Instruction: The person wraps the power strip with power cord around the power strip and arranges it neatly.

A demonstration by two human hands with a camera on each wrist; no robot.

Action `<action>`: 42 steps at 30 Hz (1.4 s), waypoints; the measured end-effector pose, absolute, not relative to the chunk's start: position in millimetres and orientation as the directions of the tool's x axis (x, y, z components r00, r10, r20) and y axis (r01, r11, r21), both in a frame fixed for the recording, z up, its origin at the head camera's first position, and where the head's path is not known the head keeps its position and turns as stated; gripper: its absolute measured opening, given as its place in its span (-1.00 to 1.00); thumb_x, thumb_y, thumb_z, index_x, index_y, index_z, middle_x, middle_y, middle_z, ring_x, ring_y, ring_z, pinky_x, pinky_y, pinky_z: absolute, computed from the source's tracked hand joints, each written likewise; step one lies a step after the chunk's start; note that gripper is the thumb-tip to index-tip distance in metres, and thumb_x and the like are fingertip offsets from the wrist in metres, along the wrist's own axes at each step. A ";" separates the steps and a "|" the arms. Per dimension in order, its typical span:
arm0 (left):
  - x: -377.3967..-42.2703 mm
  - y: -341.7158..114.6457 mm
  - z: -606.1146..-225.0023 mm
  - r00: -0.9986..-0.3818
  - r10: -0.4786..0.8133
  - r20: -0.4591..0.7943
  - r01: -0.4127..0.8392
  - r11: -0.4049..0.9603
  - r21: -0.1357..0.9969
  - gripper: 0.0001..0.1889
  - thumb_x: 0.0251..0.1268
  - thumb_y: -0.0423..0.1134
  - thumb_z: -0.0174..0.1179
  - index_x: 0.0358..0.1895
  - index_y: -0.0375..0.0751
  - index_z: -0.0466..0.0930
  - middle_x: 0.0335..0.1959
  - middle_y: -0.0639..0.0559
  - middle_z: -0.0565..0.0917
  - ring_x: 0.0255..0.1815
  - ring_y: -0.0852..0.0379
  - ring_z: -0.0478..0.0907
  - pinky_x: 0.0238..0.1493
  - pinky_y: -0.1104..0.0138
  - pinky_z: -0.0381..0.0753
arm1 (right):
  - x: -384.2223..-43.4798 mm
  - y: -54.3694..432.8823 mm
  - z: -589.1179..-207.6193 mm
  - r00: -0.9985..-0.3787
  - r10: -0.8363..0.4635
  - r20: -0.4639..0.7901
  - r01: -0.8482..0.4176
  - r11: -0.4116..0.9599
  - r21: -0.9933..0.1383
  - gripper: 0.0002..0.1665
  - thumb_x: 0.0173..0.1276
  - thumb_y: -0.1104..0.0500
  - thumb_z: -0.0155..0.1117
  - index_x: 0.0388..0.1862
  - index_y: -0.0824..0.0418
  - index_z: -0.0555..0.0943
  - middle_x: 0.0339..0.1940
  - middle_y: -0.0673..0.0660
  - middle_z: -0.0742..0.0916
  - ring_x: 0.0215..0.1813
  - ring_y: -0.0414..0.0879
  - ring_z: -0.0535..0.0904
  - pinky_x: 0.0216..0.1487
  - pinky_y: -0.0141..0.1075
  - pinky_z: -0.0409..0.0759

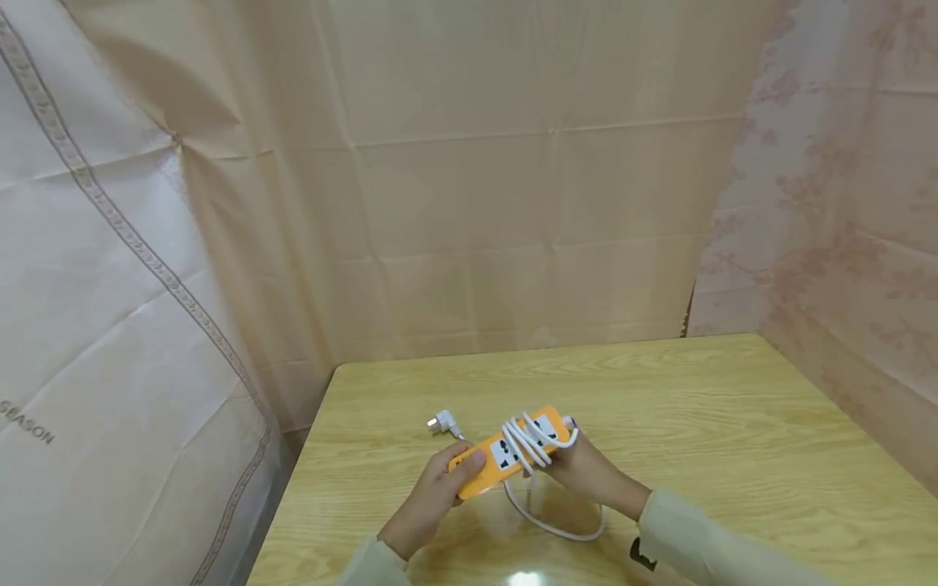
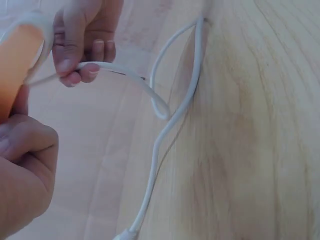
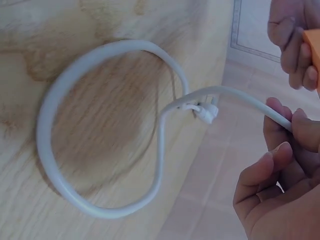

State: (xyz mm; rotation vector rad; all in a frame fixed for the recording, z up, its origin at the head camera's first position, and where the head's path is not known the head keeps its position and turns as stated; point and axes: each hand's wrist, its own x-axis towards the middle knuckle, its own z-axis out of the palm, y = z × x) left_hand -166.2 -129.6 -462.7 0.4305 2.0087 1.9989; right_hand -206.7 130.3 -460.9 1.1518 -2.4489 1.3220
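Observation:
An orange power strip (image 1: 478, 482) with white socket panels is held above the table, tilted up to the right. My left hand (image 1: 437, 488) grips its near left end, thumb on top. Several turns of white cord (image 1: 524, 440) wrap around its right half. At that far end, my right hand (image 1: 586, 470) is partly hidden behind the strip. The right wrist view shows the right hand (image 3: 287, 165) pinching the cord (image 3: 245, 101) between thumb and index finger. From there the loose cord forms a loop near the table, and its white plug (image 1: 443, 422) lies left of the strip.
The wood-grain table (image 1: 366, 407) extends around the hands. Beige curtains (image 1: 513, 203) hang behind it, with a pale printed sheet (image 1: 110, 325) on the left and a floral one (image 1: 843, 203) on the right. A dark band (image 1: 642, 555) shows at the right sleeve.

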 end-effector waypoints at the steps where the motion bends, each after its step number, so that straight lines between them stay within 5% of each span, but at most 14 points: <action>1: -166.4 -129.7 -462.4 -0.929 0.370 0.007 0.008 0.001 1.000 -0.57 0.61 0.03 0.05 0.07 -0.34 0.54 -0.21 -0.02 0.64 -0.28 0.19 0.51 -0.32 0.40 0.51 | -206.9 129.8 -460.9 -0.701 -0.578 0.418 -0.662 0.307 -0.684 -0.75 0.38 0.40 0.36 0.02 0.29 0.67 -0.21 0.03 0.77 -0.21 -0.17 0.70 -0.12 -0.29 0.69; 7: -168.6 -129.8 -462.4 -0.973 0.232 -0.010 -0.012 -0.005 1.000 -0.56 0.58 0.09 0.08 0.07 -0.28 0.54 -0.28 0.03 0.61 -0.33 0.20 0.46 -0.38 0.42 0.42 | -202.1 129.0 -459.5 -0.697 -0.637 0.329 -0.635 0.337 -0.695 -0.85 0.50 0.26 0.29 -0.12 0.28 0.77 -0.39 -0.09 0.78 -0.57 -0.43 0.33 -0.57 -0.48 0.40; 10: -167.8 -129.4 -462.5 -0.972 0.235 0.033 0.041 0.028 0.999 -0.61 0.60 0.03 0.09 0.01 -0.30 0.52 -0.31 0.01 0.59 -0.38 0.22 0.43 -0.44 0.42 0.38 | -199.7 128.1 -458.7 -0.697 -0.633 0.337 -0.645 0.347 -0.681 -0.84 0.51 0.25 0.28 -0.16 0.30 0.77 -0.42 -0.07 0.77 -0.61 -0.44 0.24 -0.62 -0.49 0.28; 22: -165.2 -131.1 -468.5 -0.974 0.170 0.149 0.183 0.208 0.961 -0.69 0.61 0.03 0.08 -0.07 -0.17 0.55 -0.20 -0.01 0.60 -0.24 0.10 0.45 -0.26 0.32 0.47 | -198.4 131.3 -461.8 -0.717 -0.623 0.313 -0.637 0.403 -0.657 -0.78 0.54 0.11 0.27 -0.34 -0.01 0.74 -0.56 -0.15 0.68 -0.64 -0.41 0.19 -0.62 -0.48 0.21; 33: -168.0 -130.9 -464.6 -0.981 0.054 0.187 0.195 0.309 0.931 -0.62 0.59 0.10 0.09 -0.08 -0.19 0.59 -0.22 -0.03 0.61 -0.31 0.10 0.48 -0.35 0.35 0.48 | -192.7 130.8 -457.2 -0.751 -0.597 0.282 -0.599 0.438 -0.670 -0.68 0.53 0.10 0.29 -0.51 0.01 0.68 -0.57 -0.10 0.69 -0.62 -0.36 0.16 -0.58 -0.46 0.19; 42: -173.1 -138.1 -470.1 -0.967 -0.032 0.252 0.218 0.401 0.890 -0.63 0.55 0.09 0.14 -0.10 -0.19 0.60 -0.35 0.04 0.59 -0.42 0.16 0.48 -0.44 0.37 0.47 | -189.8 133.2 -459.8 -0.695 -0.644 0.319 -0.667 0.413 -0.620 -0.79 0.52 0.13 0.30 -0.37 -0.02 0.73 -0.54 -0.19 0.69 -0.44 -0.38 0.45 -0.40 -0.40 0.46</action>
